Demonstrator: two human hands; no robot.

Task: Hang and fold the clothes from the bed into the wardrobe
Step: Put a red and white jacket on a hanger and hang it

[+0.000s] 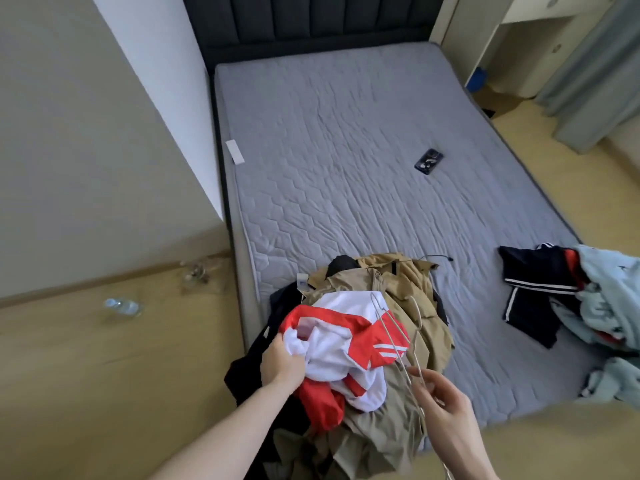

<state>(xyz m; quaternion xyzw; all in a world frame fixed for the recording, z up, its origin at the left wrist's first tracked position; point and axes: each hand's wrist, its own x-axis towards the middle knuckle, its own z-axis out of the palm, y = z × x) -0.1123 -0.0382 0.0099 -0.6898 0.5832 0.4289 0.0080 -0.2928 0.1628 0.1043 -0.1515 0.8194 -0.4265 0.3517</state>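
A pile of clothes lies on the near corner of the grey bed [346, 150]. On top is a white and red shirt [343, 341] over khaki garments [412, 296] and black ones [249, 372]. My left hand [280, 362] grips a bunch of the shirt's white fabric. My right hand [440, 400] pinches thin metal wire hangers [398, 337] that reach up over the pile. A second heap at the bed's right edge holds a dark navy striped garment [533, 292] and light blue clothes [609, 299].
A black phone [429, 161] lies on the mattress at mid right. A plastic bottle [123, 307] lies on the wooden floor to the left. A dark padded headboard [304, 19] stands at the far end, and a grey curtain [595, 64] hangs at the right.
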